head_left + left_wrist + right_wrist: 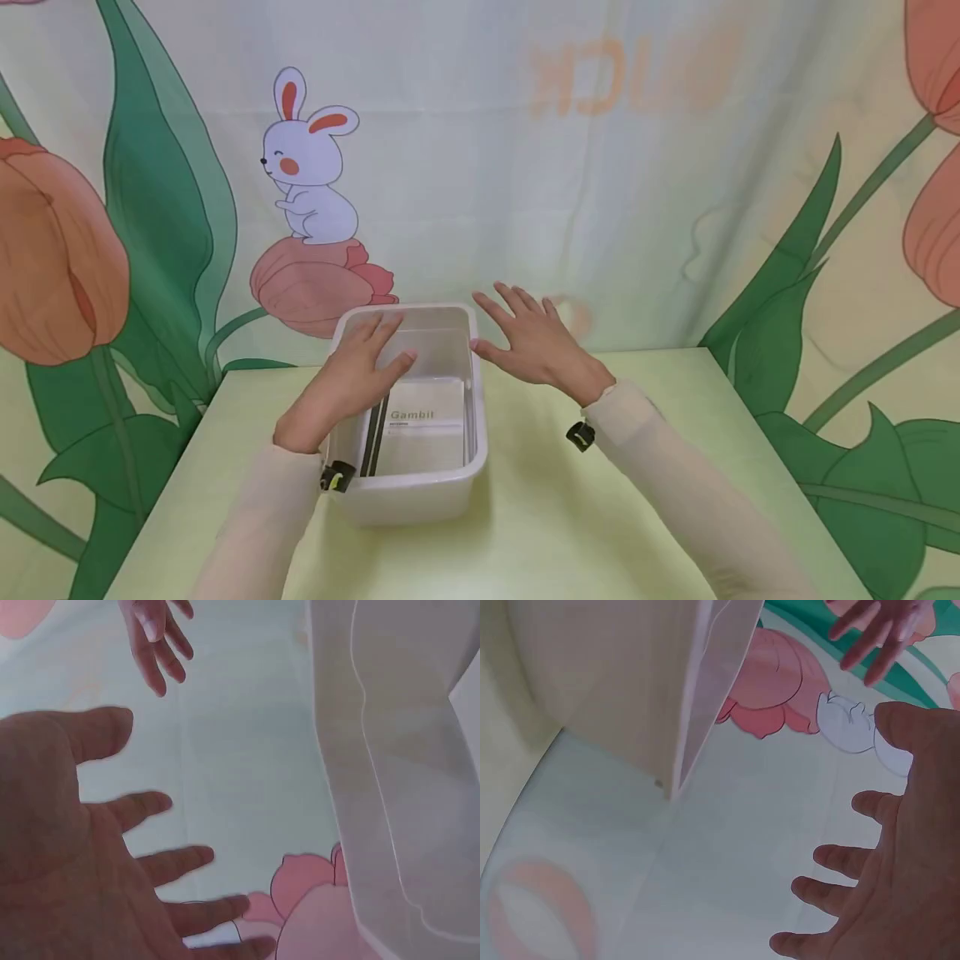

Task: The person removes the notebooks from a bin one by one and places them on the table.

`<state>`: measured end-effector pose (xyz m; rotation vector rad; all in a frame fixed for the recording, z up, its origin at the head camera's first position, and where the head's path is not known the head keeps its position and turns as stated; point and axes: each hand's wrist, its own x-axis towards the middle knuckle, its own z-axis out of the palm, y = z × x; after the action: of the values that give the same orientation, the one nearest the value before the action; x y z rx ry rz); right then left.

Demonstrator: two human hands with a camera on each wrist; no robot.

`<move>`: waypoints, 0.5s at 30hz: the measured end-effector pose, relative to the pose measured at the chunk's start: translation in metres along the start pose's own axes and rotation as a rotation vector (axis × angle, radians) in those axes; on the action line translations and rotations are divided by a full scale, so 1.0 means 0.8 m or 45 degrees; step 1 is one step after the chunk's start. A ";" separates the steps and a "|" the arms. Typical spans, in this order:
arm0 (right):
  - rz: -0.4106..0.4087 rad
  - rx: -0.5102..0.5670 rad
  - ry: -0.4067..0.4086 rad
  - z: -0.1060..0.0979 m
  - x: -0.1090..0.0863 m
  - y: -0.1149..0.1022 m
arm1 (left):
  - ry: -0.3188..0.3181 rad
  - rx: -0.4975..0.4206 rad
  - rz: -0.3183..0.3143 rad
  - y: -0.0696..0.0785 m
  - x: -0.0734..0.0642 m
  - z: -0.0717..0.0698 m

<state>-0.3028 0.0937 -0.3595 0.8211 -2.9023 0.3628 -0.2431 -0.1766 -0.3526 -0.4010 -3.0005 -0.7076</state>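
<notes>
A white plastic bin (420,500) stands on the table, open at the top. Inside it lies a flat white box (423,446) with the word "Gambit" and dark stripes along its left side. My left hand (352,375) hovers over the bin's left part, fingers spread, holding nothing. In the left wrist view the bin's inner wall (405,772) shows to the right of that hand's spread fingers. Just right of the bin's far right corner is my right hand (536,342), its fingers straight and apart, with nothing in it.
The pale green table (600,500) extends to the right of the bin and in front of it. Behind it hangs a printed cloth (465,167) with a rabbit and tulips, which also covers both sides. A small black device (581,435) is worn at the right wrist.
</notes>
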 end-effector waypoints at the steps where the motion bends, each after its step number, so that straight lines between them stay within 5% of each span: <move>1: -0.013 -0.001 0.001 -0.001 0.001 -0.004 | 0.005 -0.001 -0.022 -0.005 -0.003 -0.002; 9: -0.076 0.001 -0.014 -0.002 0.020 -0.038 | 0.009 -0.173 -0.158 -0.061 -0.028 -0.017; 15: -0.110 0.031 -0.061 0.005 0.038 -0.062 | -0.122 -0.372 -0.283 -0.094 -0.049 -0.018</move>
<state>-0.3021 0.0363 -0.3482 0.9681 -2.8998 0.3755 -0.2252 -0.2576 -0.3760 -0.1098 -3.0663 -1.1845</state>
